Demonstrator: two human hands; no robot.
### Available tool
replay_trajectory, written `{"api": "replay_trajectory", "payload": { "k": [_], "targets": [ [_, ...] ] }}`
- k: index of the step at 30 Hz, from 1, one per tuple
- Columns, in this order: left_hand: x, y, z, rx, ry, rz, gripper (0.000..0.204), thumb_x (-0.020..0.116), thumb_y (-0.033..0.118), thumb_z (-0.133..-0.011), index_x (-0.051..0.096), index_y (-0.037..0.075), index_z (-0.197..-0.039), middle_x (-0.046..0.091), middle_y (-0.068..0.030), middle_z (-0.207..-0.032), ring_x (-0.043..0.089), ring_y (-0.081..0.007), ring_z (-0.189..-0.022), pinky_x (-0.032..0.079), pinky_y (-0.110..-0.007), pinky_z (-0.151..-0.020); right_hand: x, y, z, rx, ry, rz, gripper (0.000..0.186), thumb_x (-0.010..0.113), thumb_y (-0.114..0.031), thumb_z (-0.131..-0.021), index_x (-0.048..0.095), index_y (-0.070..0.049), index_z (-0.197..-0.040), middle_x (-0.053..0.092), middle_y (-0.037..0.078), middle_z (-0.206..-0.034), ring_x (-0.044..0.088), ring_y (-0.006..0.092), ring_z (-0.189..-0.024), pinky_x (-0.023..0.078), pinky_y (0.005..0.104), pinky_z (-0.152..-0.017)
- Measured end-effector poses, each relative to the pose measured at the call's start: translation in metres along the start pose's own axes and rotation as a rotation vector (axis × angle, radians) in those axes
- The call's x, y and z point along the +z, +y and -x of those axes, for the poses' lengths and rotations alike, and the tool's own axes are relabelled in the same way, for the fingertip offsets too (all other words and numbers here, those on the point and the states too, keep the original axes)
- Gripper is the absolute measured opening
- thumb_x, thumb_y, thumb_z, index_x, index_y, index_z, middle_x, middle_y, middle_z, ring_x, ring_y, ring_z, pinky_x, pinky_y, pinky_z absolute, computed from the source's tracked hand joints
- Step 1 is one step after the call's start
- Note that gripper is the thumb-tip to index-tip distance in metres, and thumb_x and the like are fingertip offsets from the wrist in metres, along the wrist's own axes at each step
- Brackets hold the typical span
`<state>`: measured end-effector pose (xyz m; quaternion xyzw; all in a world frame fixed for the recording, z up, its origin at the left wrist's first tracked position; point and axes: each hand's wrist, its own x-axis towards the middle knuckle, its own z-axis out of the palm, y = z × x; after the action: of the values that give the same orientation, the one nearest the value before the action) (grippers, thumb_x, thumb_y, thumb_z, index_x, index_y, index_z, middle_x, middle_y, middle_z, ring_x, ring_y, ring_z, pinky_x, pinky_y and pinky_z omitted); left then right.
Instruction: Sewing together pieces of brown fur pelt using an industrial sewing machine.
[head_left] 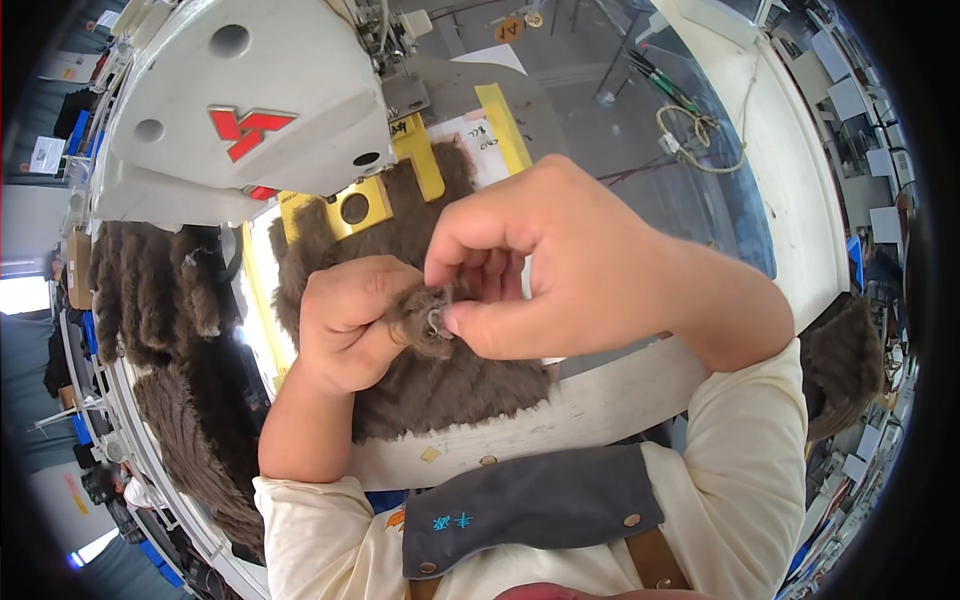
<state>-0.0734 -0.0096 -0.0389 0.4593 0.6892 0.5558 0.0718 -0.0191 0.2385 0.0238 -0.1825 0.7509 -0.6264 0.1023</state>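
Note:
My left hand (pixel 345 320) is closed round a bunched end of brown plush fabric (pixel 422 338), held up over the work table. At that bunched end, the thumb and forefinger of my right hand (pixel 590 265) pinch from the right, their tips close together. A small pale bit, perhaps thread or the fabric's backing, shows beside the right thumb; its kind is unclear. Below both hands a wider brown plush piece (pixel 450 395) lies with its pile up, reaching the table's near edge. More of it stretches back under the yellow plates.
A white sewing machine (pixel 290 70) stands at the far left, with yellow plates (pixel 362 208) by its needle area. Brown plush pieces hang at the left (pixel 150 290), and another plush bundle (pixel 845 365) sits at the right. Green-handled tools (pixel 665 80) and a looped cord (pixel 690 135) lie far right.

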Motion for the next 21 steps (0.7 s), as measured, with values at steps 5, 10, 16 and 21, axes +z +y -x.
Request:
{"api": "replay_trajectory", "payload": {
  "k": [5, 10, 16, 21],
  "targets": [
    [0.004, 0.0, 0.0, 0.08, 0.045, -0.17, 0.028, 0.084, 0.016, -0.08, 0.073, -0.002, -0.097, 0.069, -0.013, -0.076, 0.068, -0.0274, -0.065, 0.053, -0.034, -0.06, 0.003, 0.003, -0.002, 0.018, 0.0, 0.14, 0.017, 0.07, -0.011, -0.08, 0.071, 0.003, -0.088, 0.071, 0.015, -0.075, 0.069, 0.0292, -0.069, 0.055, 0.0386, -0.068],
    [0.004, 0.01, -0.003, -0.018, -0.022, -0.109, 0.029, 0.087, 0.015, -0.08, 0.071, -0.003, -0.097, 0.07, -0.0131, -0.079, 0.069, -0.027, -0.066, 0.053, -0.033, -0.061, -0.003, 0.009, -0.003, -0.291, 0.013, 0.399, 0.015, 0.069, 0.001, -0.078, 0.073, -0.002, -0.092, 0.068, 0.009, -0.08, 0.068, 0.0224, -0.068, 0.052, 0.0324, -0.06],
    [-0.004, 0.007, 0.002, -0.034, 0.105, -0.099, 0.03, 0.089, 0.017, -0.082, 0.07, -0.003, -0.094, 0.072, -0.0123, -0.087, 0.067, -0.0218, -0.071, 0.051, -0.03, -0.064, -0.015, 0.005, -0.008, -0.428, 0.036, 0.376, 0.019, 0.069, 0.0, -0.082, 0.073, -0.003, -0.1, 0.07, 0.006, -0.088, 0.066, 0.0182, -0.074, 0.051, 0.0317, -0.065],
    [0.006, 0.018, 0.007, -0.089, 0.269, -0.171, 0.024, 0.087, 0.014, -0.084, 0.067, 0.0, -0.087, 0.07, -0.0107, -0.083, 0.064, -0.0197, -0.068, 0.05, -0.03, -0.062, 0.012, 0.02, -0.003, -0.049, 0.138, -0.301, 0.037, 0.085, -0.019, -0.089, 0.069, 0.002, -0.114, 0.068, 0.0, -0.095, 0.06, 0.0065, -0.087, 0.05, 0.0261, -0.073]
  ]
}}
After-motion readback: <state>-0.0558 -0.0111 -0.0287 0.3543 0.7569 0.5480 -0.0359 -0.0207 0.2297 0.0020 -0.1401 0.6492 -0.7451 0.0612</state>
